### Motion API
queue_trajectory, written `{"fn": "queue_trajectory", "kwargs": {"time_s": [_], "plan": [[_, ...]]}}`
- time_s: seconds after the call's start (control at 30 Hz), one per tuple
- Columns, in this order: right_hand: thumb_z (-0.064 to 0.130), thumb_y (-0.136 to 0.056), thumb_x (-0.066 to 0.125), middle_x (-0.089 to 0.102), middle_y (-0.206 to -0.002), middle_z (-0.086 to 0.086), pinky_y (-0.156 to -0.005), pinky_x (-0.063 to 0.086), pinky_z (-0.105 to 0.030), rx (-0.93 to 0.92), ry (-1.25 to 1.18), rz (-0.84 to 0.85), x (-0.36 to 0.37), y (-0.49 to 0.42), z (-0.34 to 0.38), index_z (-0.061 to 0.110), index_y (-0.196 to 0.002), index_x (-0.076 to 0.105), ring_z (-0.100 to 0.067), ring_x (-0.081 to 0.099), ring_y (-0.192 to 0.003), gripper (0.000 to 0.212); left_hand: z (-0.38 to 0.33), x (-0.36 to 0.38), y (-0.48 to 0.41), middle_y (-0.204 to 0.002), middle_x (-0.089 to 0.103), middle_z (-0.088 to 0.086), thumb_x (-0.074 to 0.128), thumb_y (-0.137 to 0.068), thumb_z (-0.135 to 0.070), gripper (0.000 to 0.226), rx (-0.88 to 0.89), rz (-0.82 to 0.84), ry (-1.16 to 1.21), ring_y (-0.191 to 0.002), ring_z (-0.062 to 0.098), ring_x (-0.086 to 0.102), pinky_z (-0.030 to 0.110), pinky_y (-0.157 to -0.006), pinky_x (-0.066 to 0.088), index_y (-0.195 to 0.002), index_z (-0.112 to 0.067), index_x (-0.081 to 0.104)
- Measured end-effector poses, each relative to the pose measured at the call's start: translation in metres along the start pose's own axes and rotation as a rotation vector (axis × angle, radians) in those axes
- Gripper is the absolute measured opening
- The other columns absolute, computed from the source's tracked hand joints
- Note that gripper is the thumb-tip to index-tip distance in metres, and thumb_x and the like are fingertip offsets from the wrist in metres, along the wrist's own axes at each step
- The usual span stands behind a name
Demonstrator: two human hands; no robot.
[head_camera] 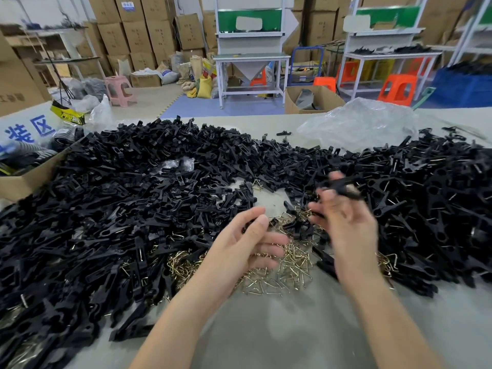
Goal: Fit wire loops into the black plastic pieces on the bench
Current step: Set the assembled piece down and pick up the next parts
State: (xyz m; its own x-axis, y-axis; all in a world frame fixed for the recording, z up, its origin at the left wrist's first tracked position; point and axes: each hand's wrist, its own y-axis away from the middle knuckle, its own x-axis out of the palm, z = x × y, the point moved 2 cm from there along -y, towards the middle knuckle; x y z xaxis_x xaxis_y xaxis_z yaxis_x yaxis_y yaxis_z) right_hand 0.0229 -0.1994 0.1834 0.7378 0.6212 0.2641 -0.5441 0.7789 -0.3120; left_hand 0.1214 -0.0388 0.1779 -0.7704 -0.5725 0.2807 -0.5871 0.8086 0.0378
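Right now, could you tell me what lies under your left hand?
Brass-coloured wire loops heaped on the grey bench, black plastic pieces around them. The left hand hides part of the heap; what lies there cannot be seen.

1. The scene is lit brightly and evenly from above by diffuse light.
2. Only faint, soft shadows are cast on the bench (266, 328) beneath the forearms at 6 o'clock.
3. The right hand (346, 222) is smeared by motion blur, so its grip cannot be made out. The left hand (245, 243) is rendered sharper.
4. Wide-angle bowing is seen at the edges, and the shelving (386, 35) at 1 o'clock is tilted.
5. Dull glints are caught on the plastic bag (359, 123) and the wire loops (290, 265).
6. Little detail is resolved in the black pieces (119, 209).
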Motion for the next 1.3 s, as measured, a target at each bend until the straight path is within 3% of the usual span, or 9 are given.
{"fn": "queue_trajectory", "kwargs": {"time_s": [0.13, 0.2, 0.27, 0.37, 0.43, 0.67, 0.8, 1.0, 1.3], "plan": [[0.049, -0.081, 0.065, 0.076, -0.111, -0.013, -0.07, 0.06, -0.023, 0.298, -0.37, -0.108, -0.028, -0.014, -0.003, 0.009, -0.125, 0.059, -0.018, 0.076, -0.092, 0.059, -0.006, -0.011, 0.002, -0.089, 0.075, 0.004, 0.06, -0.098, -0.029, 0.018, 0.281, -0.288, -0.2, -0.077, 0.015, 0.069, 0.023, -0.066, 0.056, -0.116, -0.03, 0.063], [0.043, -0.083, 0.067, 0.077, -0.107, -0.013, -0.066, 0.06, -0.023, 0.333, -0.3, 0.003, -0.018, -0.009, -0.007, 0.011, -0.122, 0.065, -0.017, 0.075, -0.084, 0.051, -0.006, -0.019, 0.004, -0.086, 0.072, -0.008, 0.052, -0.099, -0.03, 0.016, 0.412, -0.489, -0.534, -0.075, 0.007, 0.064, 0.021, -0.064, 0.052, -0.107, -0.04, 0.062], [0.037, -0.084, 0.065, 0.077, -0.101, -0.009, -0.065, 0.059, -0.022, 0.29, -0.142, 0.123, -0.003, -0.001, -0.009, 0.018, -0.116, 0.071, -0.016, 0.073, -0.08, 0.037, -0.005, -0.026, 0.004, -0.102, 0.069, -0.017, 0.048, -0.097, -0.038, 0.021, 0.468, -0.62, -1.007, -0.096, 0.002, 0.059, 0.024, -0.083, 0.049, -0.115, -0.039, 0.06], [0.028, -0.093, 0.061, 0.076, -0.097, -0.004, -0.068, 0.058, -0.022, 0.197, 0.092, 0.274, 0.013, 0.012, -0.012, 0.025, -0.112, 0.072, -0.016, 0.071, -0.08, 0.022, 0.008, -0.034, -0.001, -0.149, 0.047, -0.001, 0.04, -0.098, -0.055, 0.054, 0.236, -0.539, -1.532, -0.14, 0.018, 0.037, 0.04, -0.114, 0.029, -0.145, -0.029, 0.047], [0.021, -0.1, 0.059, 0.075, -0.097, 0.004, -0.071, 0.056, -0.022, 0.144, 0.262, 0.309, 0.017, 0.017, -0.016, 0.031, -0.112, 0.07, -0.01, 0.07, -0.082, 0.019, 0.013, -0.037, -0.004, -0.157, 0.038, -0.001, 0.031, -0.098, -0.062, 0.06, 0.122, -0.49, -1.655, -0.147, 0.019, 0.029, 0.04, -0.119, 0.022, -0.15, -0.033, 0.041], [0.03, -0.103, 0.054, 0.055, -0.129, 0.026, -0.097, 0.028, -0.001, -0.163, 0.89, 0.42, 0.026, 0.028, -0.035, 0.032, -0.137, 0.061, 0.01, 0.046, -0.111, 0.034, 0.007, -0.039, -0.013, -0.126, 0.062, -0.008, 0.061, -0.096, -0.034, 0.029, 0.298, -0.429, -1.612, -0.121, 0.024, 0.051, 0.042, -0.095, 0.043, -0.124, -0.03, 0.064], [0.042, -0.103, 0.05, 0.053, -0.141, 0.018, -0.108, 0.026, -0.017, -0.233, 1.119, 0.479, 0.031, 0.029, -0.043, 0.031, -0.145, 0.052, -0.004, 0.04, -0.129, 0.043, 0.007, -0.036, -0.013, -0.113, 0.066, -0.004, 0.068, -0.092, -0.026, 0.023, 0.38, -0.4, -1.585, -0.105, 0.027, 0.057, 0.039, -0.084, 0.053, -0.115, -0.022, 0.069], [0.043, -0.102, 0.051, 0.057, -0.131, 0.018, -0.102, 0.033, -0.021, -0.177, 1.027, 0.456, 0.03, 0.028, -0.039, 0.033, -0.14, 0.056, -0.003, 0.046, -0.121, 0.039, 0.006, -0.037, -0.011, -0.11, 0.064, -0.015, 0.056, -0.099, -0.032, 0.015, 0.384, -0.402, -1.505, -0.105, 0.015, 0.05, 0.029, -0.07, 0.053, -0.109, -0.026, 0.066], [0.05, -0.101, 0.048, 0.052, -0.128, 0.029, -0.103, 0.038, -0.019, -0.092, 0.83, 0.415, 0.029, 0.028, -0.033, 0.038, -0.138, 0.056, 0.004, 0.046, -0.124, 0.04, 0.0, -0.028, -0.006, -0.108, 0.054, -0.036, 0.048, -0.1, -0.037, 0.018, 0.53, -0.458, -1.095, -0.106, 0.001, 0.049, 0.015, -0.087, 0.042, -0.114, -0.032, 0.06]]}}
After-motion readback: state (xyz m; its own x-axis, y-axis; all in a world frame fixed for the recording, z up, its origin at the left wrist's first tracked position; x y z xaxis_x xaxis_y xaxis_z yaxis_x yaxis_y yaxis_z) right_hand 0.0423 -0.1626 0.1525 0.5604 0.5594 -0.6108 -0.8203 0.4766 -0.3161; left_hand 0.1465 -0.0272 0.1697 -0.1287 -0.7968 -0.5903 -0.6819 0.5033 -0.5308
